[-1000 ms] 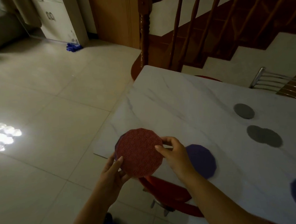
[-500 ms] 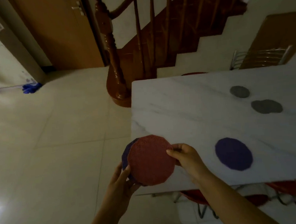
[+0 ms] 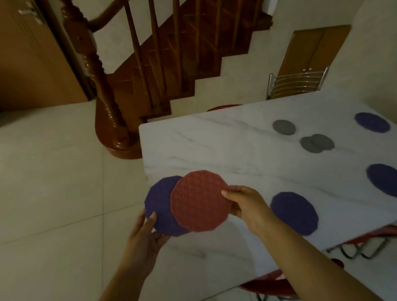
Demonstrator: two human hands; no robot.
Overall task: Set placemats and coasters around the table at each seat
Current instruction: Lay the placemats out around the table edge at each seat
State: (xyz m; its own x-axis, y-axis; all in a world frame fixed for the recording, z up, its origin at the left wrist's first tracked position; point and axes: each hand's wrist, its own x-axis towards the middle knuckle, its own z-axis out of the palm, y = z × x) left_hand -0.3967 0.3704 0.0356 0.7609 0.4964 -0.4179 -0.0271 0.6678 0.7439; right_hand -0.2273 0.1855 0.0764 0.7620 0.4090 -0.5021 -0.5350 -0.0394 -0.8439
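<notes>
My right hand (image 3: 248,205) pinches the right edge of a round red placemat (image 3: 200,200), held over the near left part of the white marble table (image 3: 216,144). My left hand (image 3: 147,234) grips a purple placemat (image 3: 160,204) that sits partly under the red one. Three more purple placemats lie flat on the table: one near me (image 3: 294,213), one at the right (image 3: 391,180) and one at the far right (image 3: 371,122). A single grey coaster (image 3: 284,127) and two overlapping grey coasters (image 3: 316,143) lie in the table's middle.
A wooden staircase with a turned newel post (image 3: 105,93) stands just beyond the table's left end. A metal chair (image 3: 297,83) is tucked in at the far side, and red chair seats (image 3: 270,284) show under the near edge. Tiled floor spreads to the left.
The view has swung right along the table. The red placemat has slid right off the purple one, so the two are now fanned apart, one in each hand.
</notes>
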